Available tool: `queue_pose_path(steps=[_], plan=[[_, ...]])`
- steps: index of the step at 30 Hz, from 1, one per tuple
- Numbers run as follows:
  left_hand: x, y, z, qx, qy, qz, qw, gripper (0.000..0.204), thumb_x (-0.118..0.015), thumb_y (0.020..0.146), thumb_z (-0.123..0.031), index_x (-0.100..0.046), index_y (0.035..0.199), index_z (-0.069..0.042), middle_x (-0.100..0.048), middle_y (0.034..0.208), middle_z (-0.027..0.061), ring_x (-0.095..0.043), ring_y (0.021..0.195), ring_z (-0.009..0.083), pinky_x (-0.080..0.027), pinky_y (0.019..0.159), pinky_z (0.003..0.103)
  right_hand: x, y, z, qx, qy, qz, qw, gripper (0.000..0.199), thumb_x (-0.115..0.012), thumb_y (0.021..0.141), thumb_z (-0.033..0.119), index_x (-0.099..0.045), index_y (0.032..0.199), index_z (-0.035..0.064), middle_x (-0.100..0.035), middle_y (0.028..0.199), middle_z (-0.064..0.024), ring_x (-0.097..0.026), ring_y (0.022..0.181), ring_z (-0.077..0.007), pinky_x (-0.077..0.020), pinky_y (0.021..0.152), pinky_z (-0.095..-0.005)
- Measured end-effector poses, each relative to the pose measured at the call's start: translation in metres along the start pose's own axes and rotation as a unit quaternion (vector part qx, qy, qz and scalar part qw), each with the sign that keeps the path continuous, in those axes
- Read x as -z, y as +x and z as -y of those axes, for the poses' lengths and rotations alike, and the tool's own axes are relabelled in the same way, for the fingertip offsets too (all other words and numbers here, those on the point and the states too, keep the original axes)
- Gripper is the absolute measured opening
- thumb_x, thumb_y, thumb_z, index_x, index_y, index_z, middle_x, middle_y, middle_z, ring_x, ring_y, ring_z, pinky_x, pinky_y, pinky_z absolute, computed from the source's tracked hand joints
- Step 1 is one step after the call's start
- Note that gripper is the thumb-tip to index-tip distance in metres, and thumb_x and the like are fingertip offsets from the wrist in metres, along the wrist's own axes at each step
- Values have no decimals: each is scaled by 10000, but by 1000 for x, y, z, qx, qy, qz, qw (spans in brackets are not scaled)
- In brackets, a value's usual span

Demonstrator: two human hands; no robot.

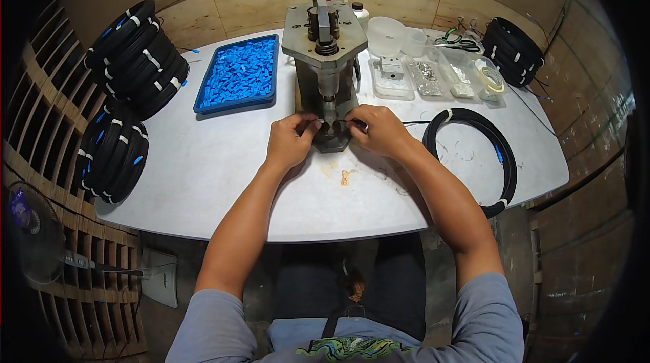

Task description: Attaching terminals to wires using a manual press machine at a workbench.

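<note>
A metal bench press [323,85] stands at the middle of the white table, its ram pointing down at a small die near the base. My left hand [291,141] is at the left side of the die, thumb and fingers pinched together; what lies between them is too small to make out. On the other side my right hand [378,129] pinches a thin black cable [414,122] close to the die. That cable runs right to a black cable coil [506,153], tied with white bands and carrying a blue connector.
Left of the press is a blue tray [203,102] of small blue parts. Stacked cable coils [139,58] stand at the far left, more coils [512,52] at the back right. Clear plastic containers [393,89] with small metal parts sit right of the press, near scissors [462,45].
</note>
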State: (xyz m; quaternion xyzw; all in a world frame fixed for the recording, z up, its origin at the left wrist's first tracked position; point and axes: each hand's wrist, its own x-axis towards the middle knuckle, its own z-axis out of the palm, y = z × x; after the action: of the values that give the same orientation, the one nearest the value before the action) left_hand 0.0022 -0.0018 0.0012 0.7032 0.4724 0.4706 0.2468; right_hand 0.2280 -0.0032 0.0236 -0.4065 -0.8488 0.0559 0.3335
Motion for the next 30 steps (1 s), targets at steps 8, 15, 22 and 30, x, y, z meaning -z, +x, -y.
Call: queue_pose_path(steps=[8, 15, 22, 30], plan=[[2, -1, -4, 3, 6, 2, 1000, 189, -689, 827, -147, -706, 946, 0, -699, 741, 134, -660, 647, 170, -499, 616, 284, -1, 1, 1, 12, -8, -1, 1000, 153, -619, 779, 90, -650, 929, 99, -645, 841, -110, -634, 767, -312, -520, 678, -393], [2, 0, -3, 3, 12, 6, 1000, 177, -699, 817, -152, -713, 921, -9, -694, 719, 125, -651, 632, 169, -498, 625, 287, -1, 0, -3, 21, -20, 3, 1000, 210, -626, 751, 55, -658, 948, 119, -622, 822, -83, -629, 764, -283, -517, 673, -377], [3, 0, -5, 2, 18, 16, 1000, 185, -704, 831, -142, -705, 933, 12, -691, 714, 102, -615, 631, 112, -478, 627, 259, -2, 0, -5, 46, -20, -19, 999, 232, -646, 755, 17, -669, 962, 118, -610, 793, -88, -620, 675, -272, -514, 604, -350], [1, 0, 0, 3, 10, 8, 1000, 189, -704, 833, -143, -705, 940, 13, -696, 729, 108, -619, 640, 116, -480, 629, 259, -3, 0, -5, 46, -15, -12, 999, 213, -645, 765, 22, -665, 956, 114, -616, 791, -91, -623, 678, -278, -517, 607, -357]])
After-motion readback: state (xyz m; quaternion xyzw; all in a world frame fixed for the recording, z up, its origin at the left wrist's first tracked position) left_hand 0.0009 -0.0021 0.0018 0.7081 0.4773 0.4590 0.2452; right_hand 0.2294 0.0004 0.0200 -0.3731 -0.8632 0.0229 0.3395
